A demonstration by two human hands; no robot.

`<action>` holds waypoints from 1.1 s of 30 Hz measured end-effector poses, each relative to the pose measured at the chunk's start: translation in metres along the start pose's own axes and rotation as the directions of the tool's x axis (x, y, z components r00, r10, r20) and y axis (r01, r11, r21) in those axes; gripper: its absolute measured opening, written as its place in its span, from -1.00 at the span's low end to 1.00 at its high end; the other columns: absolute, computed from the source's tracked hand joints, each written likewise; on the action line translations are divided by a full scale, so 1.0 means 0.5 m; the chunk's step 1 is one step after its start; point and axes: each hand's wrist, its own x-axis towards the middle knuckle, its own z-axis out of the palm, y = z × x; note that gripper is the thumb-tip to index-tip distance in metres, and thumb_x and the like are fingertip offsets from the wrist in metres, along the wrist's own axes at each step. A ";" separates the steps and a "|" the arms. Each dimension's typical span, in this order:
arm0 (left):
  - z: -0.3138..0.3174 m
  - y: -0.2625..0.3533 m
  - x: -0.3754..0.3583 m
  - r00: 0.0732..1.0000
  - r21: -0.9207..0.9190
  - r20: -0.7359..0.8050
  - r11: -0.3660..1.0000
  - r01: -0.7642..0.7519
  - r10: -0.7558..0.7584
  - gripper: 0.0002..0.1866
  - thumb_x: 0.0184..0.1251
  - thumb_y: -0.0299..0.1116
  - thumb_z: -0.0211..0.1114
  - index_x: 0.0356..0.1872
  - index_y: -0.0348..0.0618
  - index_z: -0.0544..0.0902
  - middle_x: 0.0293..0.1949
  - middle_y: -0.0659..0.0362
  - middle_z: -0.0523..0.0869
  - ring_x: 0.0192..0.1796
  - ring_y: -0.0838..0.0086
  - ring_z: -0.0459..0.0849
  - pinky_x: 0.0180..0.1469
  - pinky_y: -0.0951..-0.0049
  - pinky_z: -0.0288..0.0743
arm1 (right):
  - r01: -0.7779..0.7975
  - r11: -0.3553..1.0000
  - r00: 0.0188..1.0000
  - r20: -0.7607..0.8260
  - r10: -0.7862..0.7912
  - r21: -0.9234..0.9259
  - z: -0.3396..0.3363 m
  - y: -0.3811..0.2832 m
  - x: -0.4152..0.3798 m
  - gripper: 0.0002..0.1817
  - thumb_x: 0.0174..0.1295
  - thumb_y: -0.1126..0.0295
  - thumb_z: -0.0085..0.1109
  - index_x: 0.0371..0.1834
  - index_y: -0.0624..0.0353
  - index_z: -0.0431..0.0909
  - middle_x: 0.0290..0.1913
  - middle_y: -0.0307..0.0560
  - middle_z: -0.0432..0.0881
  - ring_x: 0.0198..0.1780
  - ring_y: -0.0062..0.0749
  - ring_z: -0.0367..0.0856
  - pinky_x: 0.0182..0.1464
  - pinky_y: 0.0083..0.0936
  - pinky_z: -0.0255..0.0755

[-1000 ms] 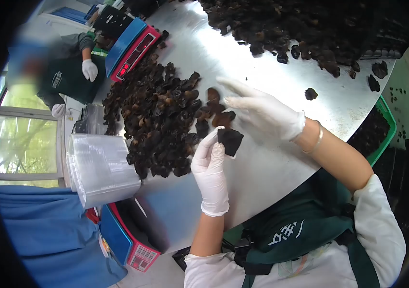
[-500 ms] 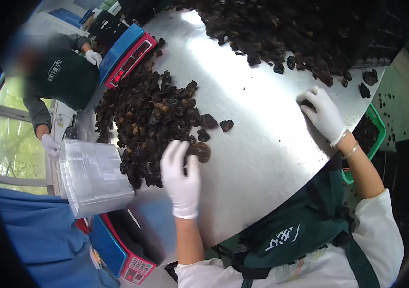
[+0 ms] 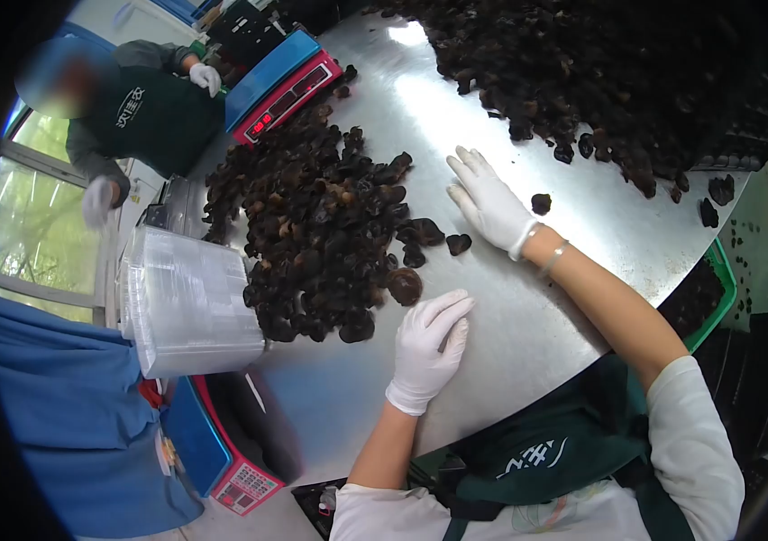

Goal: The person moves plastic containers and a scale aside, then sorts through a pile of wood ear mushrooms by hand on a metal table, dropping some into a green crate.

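My left hand (image 3: 432, 348), in a white glove, lies low over the metal table just in front of the smaller pile of dark wood ear mushrooms (image 3: 325, 225). Its fingers stretch to the right, and nothing shows in them. A round brownish wood ear (image 3: 404, 286) rests at the pile's edge just beyond those fingertips. Farther out, my right hand (image 3: 489, 200), also gloved, reaches over bare metal with fingers extended and apart. One loose wood ear (image 3: 541, 204) lies beside its wrist, and another (image 3: 459, 244) sits between the hand and the pile.
A large wood ear heap (image 3: 582, 81) covers the far right of the table (image 3: 528, 311). Stacked clear plastic containers (image 3: 195, 302) stand left, near a red-and-blue scale (image 3: 222, 442). Another scale (image 3: 285, 86) is by a co-worker (image 3: 163, 113). A green basket (image 3: 717, 298) sits below the right edge.
My right hand has moved left towards the smaller pile. My left hand has drawn back from the pile and turned rightward. A loose wood ear now lies by my right wrist. The co-worker's hand left the containers.
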 end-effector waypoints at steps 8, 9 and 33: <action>-0.004 -0.018 -0.007 0.993 -0.103 -0.058 0.990 0.095 -0.102 -0.80 0.29 -0.51 0.32 -0.08 -0.19 0.74 -0.05 0.05 0.76 -0.02 0.17 0.72 0.06 0.31 0.57 | -0.260 0.843 0.945 0.054 0.322 -0.472 -0.106 0.026 -0.115 -0.32 0.44 0.13 -0.04 0.51 0.34 0.18 0.53 0.29 0.22 0.58 0.19 0.08 0.57 -0.06 0.00; -0.006 -0.014 -0.009 0.992 -0.105 -0.061 0.989 0.108 -0.115 -0.80 0.29 -0.52 0.32 -0.08 -0.19 0.74 -0.05 0.05 0.76 -0.01 0.17 0.72 0.06 0.31 0.57 | -0.269 0.816 0.938 0.053 0.342 -0.512 -0.155 0.033 -0.153 -0.31 0.43 0.15 -0.03 0.52 0.35 0.17 0.54 0.30 0.21 0.57 0.20 0.09 0.57 -0.05 -0.02; -0.002 0.003 0.009 0.967 0.227 0.220 0.957 -0.183 0.133 -0.55 0.20 -0.39 0.32 0.17 -0.11 0.65 0.30 -0.04 0.54 0.40 -0.03 0.42 0.48 -0.14 0.11 | -0.252 0.830 0.945 0.056 0.321 -0.498 -0.355 0.144 -0.331 -0.26 0.25 0.36 0.19 0.50 0.38 0.21 0.48 0.34 0.28 0.53 0.13 0.22 0.58 -0.14 0.04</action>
